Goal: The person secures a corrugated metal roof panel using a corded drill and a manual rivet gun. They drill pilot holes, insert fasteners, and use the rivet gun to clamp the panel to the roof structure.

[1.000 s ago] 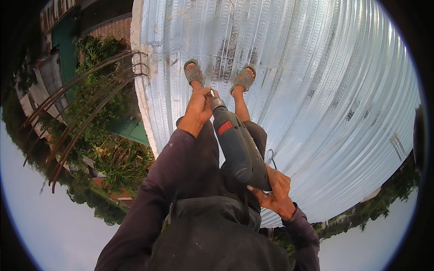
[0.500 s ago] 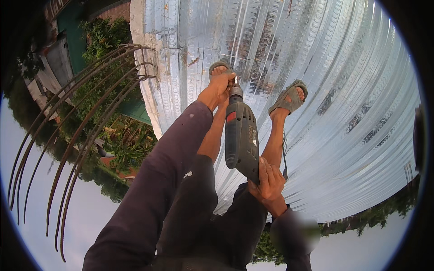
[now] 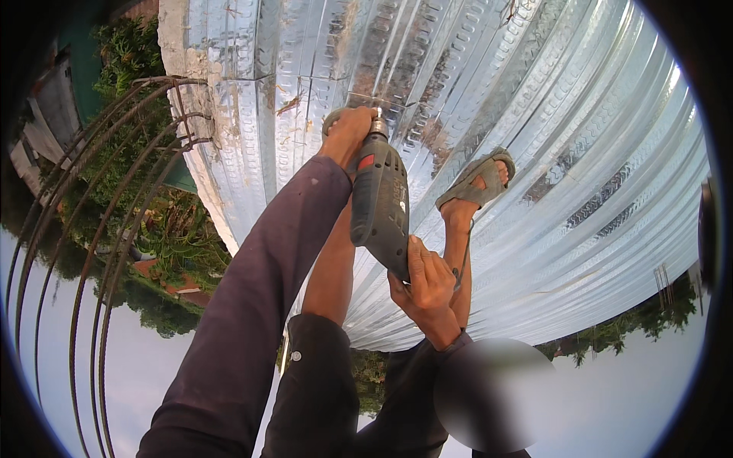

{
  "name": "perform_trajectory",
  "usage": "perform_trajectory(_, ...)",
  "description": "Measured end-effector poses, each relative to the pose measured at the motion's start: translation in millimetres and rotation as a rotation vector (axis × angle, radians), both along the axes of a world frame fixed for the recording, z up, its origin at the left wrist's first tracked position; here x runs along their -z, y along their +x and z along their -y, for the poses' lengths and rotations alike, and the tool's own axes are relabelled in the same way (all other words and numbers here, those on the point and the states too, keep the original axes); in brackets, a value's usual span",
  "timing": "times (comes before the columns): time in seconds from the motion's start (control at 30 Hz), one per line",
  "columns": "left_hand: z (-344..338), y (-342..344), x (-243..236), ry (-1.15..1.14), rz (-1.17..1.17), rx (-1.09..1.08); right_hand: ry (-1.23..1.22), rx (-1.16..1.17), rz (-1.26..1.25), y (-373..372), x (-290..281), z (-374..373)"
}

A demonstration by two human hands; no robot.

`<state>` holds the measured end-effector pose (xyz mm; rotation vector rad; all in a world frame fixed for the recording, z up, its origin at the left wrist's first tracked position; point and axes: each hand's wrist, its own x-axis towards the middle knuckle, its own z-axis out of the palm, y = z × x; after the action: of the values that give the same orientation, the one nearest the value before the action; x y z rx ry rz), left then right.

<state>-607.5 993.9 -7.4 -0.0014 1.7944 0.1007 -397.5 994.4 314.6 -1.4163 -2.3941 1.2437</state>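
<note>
My right hand [image 3: 427, 288] is closed round the handle of a dark power drill [image 3: 385, 202] with a red patch on its side. The drill's chuck [image 3: 377, 128] points away from me, toward the ribbed metal sheets. Right beside the chuck, my left hand [image 3: 351, 128] has its fingers pinched together at a small shiny tip. Whether they grip the bit or a small fastener is too small to tell. A cable [image 3: 460, 278] shows near my right wrist. Silvery sheet metal decking [image 3: 534, 153] with embossed ribs lies beneath my sandalled feet.
My right sandal [image 3: 475, 182] stands on the decking; the left one is mostly behind my left hand. A rough concrete edge [image 3: 187, 114] borders the decking on the left, with several bent rebars [image 3: 99, 191] curving outward. Beyond are greenery [image 3: 187, 237] and a drop. Upright rods [image 3: 664, 284] stand far right.
The drill and both hands have shifted left and slightly up in the picture. The whole view has also shifted left. My left hand stays at the chuck and my right hand on the handle.
</note>
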Motion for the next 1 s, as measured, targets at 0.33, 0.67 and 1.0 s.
perform_trajectory(0.33, -3.3, 3.9, -2.7, -0.016, 0.146, -0.458, -0.043, -0.095, -0.010, 10.1, 17.2, -15.8)
perform_trajectory(0.67, 11.2, 22.2, -142.5, 0.345, 0.027, -0.309, -0.348, -0.099, 0.404, -11.4, 6.9, -42.1)
perform_trajectory(1.0, -19.6, 32.0, -259.5, 0.127, 0.155, -0.385, -0.407, -0.042, 0.507, -33.2, 5.8, -68.3)
